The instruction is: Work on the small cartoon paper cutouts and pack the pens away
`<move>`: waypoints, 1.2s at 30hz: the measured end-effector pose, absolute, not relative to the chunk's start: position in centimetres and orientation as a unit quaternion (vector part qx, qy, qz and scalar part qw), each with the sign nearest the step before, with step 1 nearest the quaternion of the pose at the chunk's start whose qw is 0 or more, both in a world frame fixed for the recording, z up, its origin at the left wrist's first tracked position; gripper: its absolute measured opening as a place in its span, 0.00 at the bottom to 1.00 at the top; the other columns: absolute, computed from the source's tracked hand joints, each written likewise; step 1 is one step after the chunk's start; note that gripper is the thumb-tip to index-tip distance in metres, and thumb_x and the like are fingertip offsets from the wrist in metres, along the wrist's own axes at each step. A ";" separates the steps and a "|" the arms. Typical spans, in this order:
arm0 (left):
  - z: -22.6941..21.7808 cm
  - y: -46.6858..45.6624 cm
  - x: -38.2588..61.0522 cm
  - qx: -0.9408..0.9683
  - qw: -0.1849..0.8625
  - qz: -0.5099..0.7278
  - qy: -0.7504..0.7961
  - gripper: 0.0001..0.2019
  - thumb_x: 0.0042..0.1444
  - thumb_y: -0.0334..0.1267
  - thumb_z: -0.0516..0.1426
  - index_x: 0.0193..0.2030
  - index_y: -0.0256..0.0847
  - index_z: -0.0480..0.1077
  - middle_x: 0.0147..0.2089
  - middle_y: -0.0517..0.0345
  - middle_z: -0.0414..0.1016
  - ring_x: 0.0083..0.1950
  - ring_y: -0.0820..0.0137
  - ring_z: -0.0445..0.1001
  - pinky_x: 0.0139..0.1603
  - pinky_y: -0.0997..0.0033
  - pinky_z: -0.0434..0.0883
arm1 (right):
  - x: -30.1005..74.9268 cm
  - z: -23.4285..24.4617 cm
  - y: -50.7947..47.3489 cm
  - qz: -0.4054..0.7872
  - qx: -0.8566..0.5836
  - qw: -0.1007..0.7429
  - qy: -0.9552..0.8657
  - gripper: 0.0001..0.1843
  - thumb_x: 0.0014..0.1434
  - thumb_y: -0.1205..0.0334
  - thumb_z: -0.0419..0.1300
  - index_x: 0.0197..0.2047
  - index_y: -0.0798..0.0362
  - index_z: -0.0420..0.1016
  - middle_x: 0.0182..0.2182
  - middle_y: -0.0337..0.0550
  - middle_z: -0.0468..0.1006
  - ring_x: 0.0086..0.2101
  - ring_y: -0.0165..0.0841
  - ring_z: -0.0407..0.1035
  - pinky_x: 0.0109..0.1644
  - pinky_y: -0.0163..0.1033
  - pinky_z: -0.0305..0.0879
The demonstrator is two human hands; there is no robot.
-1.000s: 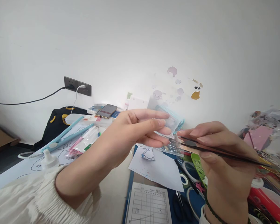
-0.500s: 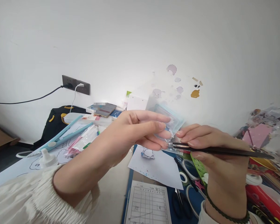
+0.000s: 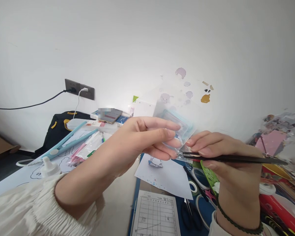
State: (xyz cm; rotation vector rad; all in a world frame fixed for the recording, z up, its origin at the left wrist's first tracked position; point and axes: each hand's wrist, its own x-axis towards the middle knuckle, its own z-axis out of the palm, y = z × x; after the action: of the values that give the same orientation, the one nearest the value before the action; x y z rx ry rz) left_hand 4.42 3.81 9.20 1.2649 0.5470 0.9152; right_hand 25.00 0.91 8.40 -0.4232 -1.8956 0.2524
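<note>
My right hand (image 3: 218, 147) pinches a pair of black tweezers (image 3: 240, 159) lying almost level, their tips pointing left. Those tips reach the lower fingertips of my left hand (image 3: 147, 136). The left fingers are bent toward the thumb; whatever they hold, if anything, is too small or hidden to name. Behind the tweezer tips shows some clear plastic film (image 3: 186, 159), and I cannot tell whether either hand touches it. Below both hands, a white paper sheet (image 3: 164, 180) carries a small line-drawn cutout (image 3: 156, 161) and tiny coloured specks.
Black-handled scissors (image 3: 190, 214), a tape roll (image 3: 193, 186) and a gridded sheet (image 3: 156, 216) lie in front. At left are a light-blue hair straightener (image 3: 71, 142), a white bottle (image 3: 49, 167) and a phone (image 3: 110, 115). Stickers (image 3: 205, 98) cling to the wall. Craft supplies crowd the right.
Both hands stay nearly in place. The tweezers have tilted slightly, their rear end rising a little, and their prongs look a bit closer together at the left fingertips.
</note>
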 end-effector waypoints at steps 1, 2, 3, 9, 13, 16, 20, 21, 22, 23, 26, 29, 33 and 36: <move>9.2 3.8 4.4 0.564 0.676 0.405 0.246 0.07 0.53 0.35 0.61 0.38 0.43 0.79 0.26 0.58 0.80 0.25 0.75 0.77 0.31 0.80 0.75 | 25.0 8.4 0.9 0.109 -0.179 0.556 -0.805 0.12 0.49 0.69 0.68 0.39 0.49 0.81 0.31 0.42 0.82 0.34 0.39 0.76 0.39 0.46 0.75; 9.2 3.8 4.4 0.566 0.674 0.405 0.248 0.07 0.53 0.35 0.61 0.38 0.43 0.79 0.26 0.58 0.80 0.25 0.75 0.77 0.31 0.79 0.75 | 25.0 8.4 0.9 0.110 -0.177 0.554 -0.806 0.12 0.49 0.70 0.68 0.39 0.50 0.81 0.30 0.42 0.82 0.34 0.39 0.76 0.39 0.46 0.75; 9.2 3.9 4.4 0.567 0.673 0.405 0.248 0.07 0.52 0.35 0.61 0.38 0.43 0.79 0.26 0.58 0.80 0.25 0.74 0.77 0.32 0.79 0.75 | 24.9 8.5 0.9 0.111 -0.176 0.553 -0.807 0.12 0.49 0.70 0.68 0.39 0.50 0.81 0.30 0.42 0.82 0.34 0.39 0.76 0.39 0.46 0.75; 9.2 3.9 4.4 0.567 0.677 0.402 0.242 0.07 0.53 0.34 0.61 0.38 0.43 0.79 0.27 0.60 0.80 0.24 0.77 0.76 0.30 0.81 0.75 | 24.8 8.4 0.8 0.111 -0.193 0.555 -0.802 0.09 0.52 0.67 0.67 0.38 0.48 0.82 0.29 0.42 0.81 0.33 0.39 0.76 0.38 0.46 0.74; 9.2 3.9 4.5 0.567 0.680 0.403 0.233 0.06 0.53 0.33 0.61 0.37 0.43 0.79 0.27 0.61 0.80 0.23 0.79 0.76 0.30 0.84 0.74 | 24.8 8.3 0.8 0.106 -0.203 0.556 -0.799 0.09 0.52 0.67 0.66 0.38 0.47 0.82 0.29 0.41 0.81 0.33 0.38 0.76 0.37 0.45 0.74; 9.0 4.0 4.5 0.570 0.678 0.402 0.233 0.06 0.53 0.34 0.61 0.38 0.43 0.79 0.27 0.61 0.80 0.23 0.79 0.76 0.29 0.86 0.73 | 24.8 8.3 0.8 0.106 -0.193 0.559 -0.800 0.09 0.52 0.68 0.66 0.37 0.48 0.82 0.28 0.41 0.81 0.32 0.37 0.75 0.36 0.45 0.74; 8.9 4.1 4.5 0.573 0.675 0.402 0.234 0.07 0.53 0.34 0.61 0.38 0.43 0.79 0.26 0.60 0.80 0.23 0.78 0.76 0.28 0.86 0.73 | 24.7 8.2 0.7 0.101 -0.195 0.574 -0.789 0.09 0.51 0.69 0.67 0.37 0.49 0.82 0.28 0.41 0.81 0.31 0.37 0.75 0.37 0.45 0.74; 8.8 4.1 4.5 0.573 0.675 0.402 0.233 0.07 0.53 0.34 0.61 0.38 0.43 0.79 0.26 0.61 0.80 0.23 0.78 0.76 0.28 0.86 0.73 | 24.7 8.2 0.7 0.097 -0.198 0.579 -0.785 0.09 0.51 0.69 0.67 0.36 0.48 0.82 0.28 0.41 0.81 0.31 0.37 0.75 0.37 0.45 0.74; 8.8 4.1 4.6 0.573 0.675 0.403 0.232 0.07 0.53 0.33 0.61 0.38 0.43 0.79 0.26 0.61 0.80 0.23 0.78 0.76 0.28 0.86 0.73 | 24.6 8.1 0.7 0.092 -0.201 0.585 -0.781 0.08 0.52 0.68 0.67 0.36 0.48 0.81 0.27 0.40 0.81 0.31 0.37 0.75 0.37 0.45 0.74; 8.8 4.1 4.6 0.573 0.675 0.402 0.231 0.07 0.53 0.33 0.61 0.38 0.43 0.79 0.26 0.61 0.80 0.23 0.78 0.76 0.28 0.86 0.73 | 24.6 8.1 0.7 0.088 -0.203 0.589 -0.777 0.08 0.52 0.68 0.67 0.36 0.47 0.81 0.27 0.40 0.81 0.31 0.37 0.75 0.37 0.45 0.74; 8.8 4.1 4.6 0.576 0.676 0.398 0.229 0.06 0.53 0.34 0.61 0.37 0.44 0.79 0.26 0.61 0.80 0.24 0.78 0.76 0.30 0.84 0.74 | 24.5 8.0 0.6 0.076 -0.204 0.600 -0.770 0.07 0.52 0.68 0.67 0.36 0.48 0.81 0.27 0.40 0.81 0.31 0.37 0.75 0.37 0.46 0.73; 8.8 4.2 4.6 0.582 0.674 0.396 0.225 0.06 0.53 0.34 0.61 0.37 0.44 0.79 0.27 0.60 0.80 0.25 0.76 0.77 0.33 0.82 0.75 | 24.2 8.0 0.7 0.050 -0.200 0.614 -0.762 0.07 0.51 0.68 0.67 0.35 0.48 0.81 0.27 0.39 0.81 0.30 0.37 0.75 0.37 0.46 0.73; 8.7 4.3 4.7 0.602 0.659 0.388 0.228 0.07 0.53 0.37 0.61 0.38 0.43 0.79 0.28 0.58 0.81 0.28 0.73 0.79 0.34 0.79 0.75 | 23.7 8.0 0.9 -0.005 -0.194 0.644 -0.740 0.08 0.51 0.70 0.67 0.34 0.49 0.81 0.27 0.39 0.80 0.30 0.37 0.74 0.37 0.46 0.73; 8.5 4.4 4.6 0.618 0.647 0.377 0.240 0.11 0.54 0.39 0.60 0.43 0.42 0.78 0.26 0.57 0.80 0.29 0.72 0.78 0.37 0.75 0.75 | 23.5 7.9 1.1 -0.041 -0.190 0.649 -0.736 0.09 0.50 0.72 0.67 0.33 0.49 0.81 0.27 0.39 0.80 0.31 0.37 0.74 0.37 0.46 0.73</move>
State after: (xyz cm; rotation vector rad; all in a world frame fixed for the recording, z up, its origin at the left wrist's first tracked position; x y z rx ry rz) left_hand 4.62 4.37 8.53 1.4045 0.5454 0.8570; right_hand 23.53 1.13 7.93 -0.4309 -1.6722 -0.0930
